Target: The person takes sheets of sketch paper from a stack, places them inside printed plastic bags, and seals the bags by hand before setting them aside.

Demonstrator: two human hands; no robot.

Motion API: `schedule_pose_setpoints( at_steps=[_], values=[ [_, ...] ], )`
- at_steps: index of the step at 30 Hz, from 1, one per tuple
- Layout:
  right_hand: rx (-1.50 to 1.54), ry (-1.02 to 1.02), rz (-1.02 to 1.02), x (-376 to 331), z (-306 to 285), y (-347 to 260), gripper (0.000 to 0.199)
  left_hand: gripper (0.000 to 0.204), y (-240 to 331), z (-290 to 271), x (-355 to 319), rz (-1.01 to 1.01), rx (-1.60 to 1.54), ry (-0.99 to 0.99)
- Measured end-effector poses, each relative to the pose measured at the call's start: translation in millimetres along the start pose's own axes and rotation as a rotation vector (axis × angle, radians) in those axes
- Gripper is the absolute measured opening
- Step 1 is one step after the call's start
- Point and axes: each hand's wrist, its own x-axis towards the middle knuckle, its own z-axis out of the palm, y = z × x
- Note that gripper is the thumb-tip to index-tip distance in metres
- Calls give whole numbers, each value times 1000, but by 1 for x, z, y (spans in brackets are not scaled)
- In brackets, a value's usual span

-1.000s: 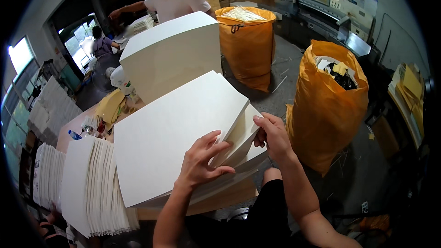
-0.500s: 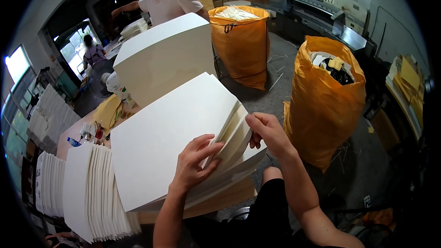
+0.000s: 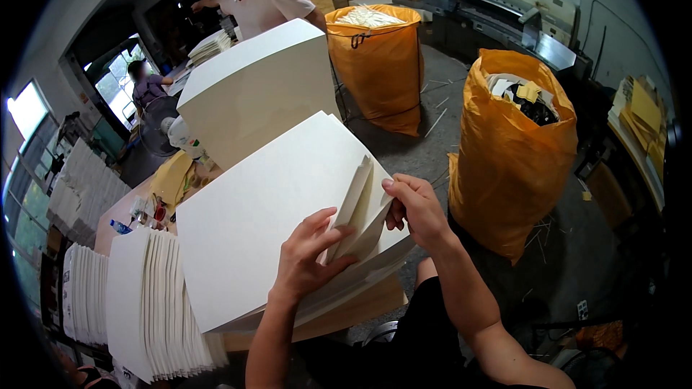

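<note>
Atop stacked white rectangular paper sheets (image 3: 263, 223), left hand (image 3: 304, 251) spread, right hand (image 3: 418, 210) pinches a folded cream paper flap (image 3: 370, 210); uneven pulling could tear it.

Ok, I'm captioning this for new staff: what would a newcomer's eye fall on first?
Probably the big orange sack at right, with another orange sack farther back. Next, the white sheet stack at centre, where the right hand pinches a raised flap and the left hand is beside it.
</note>
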Motion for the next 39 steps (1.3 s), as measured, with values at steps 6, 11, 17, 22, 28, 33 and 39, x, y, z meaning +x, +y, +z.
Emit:
schedule_pose_setpoints(
  at_steps=[6, 11, 17, 22, 28, 33, 39],
  values=[
    [-338, 10, -74, -4, -3, -5, 36, 46, 1, -3, 1, -20, -60, 46],
    [-240, 30, -83, -3, 8, -9, 34, 39, -3, 4, -1, 31, 37, 75],
    [18, -9, 0, 3, 4, -1, 32, 54, 11, -4, 1, 22, 113, -8],
    [-11, -14, -15, 1, 2, -4, 35, 50, 6, -3, 3, 13, 11, 27],
    [-646, 63, -328, -1, 0, 5, 36, 38, 1, 1, 0, -15, -17, 66],
    [-20, 8, -33, 0, 8, -5, 35, 40, -6, 0, -3, 70, 109, 27],
    [31, 5, -25, 2, 8, -2, 34, 48, 8, -1, 1, 26, 78, 14]
  ],
)
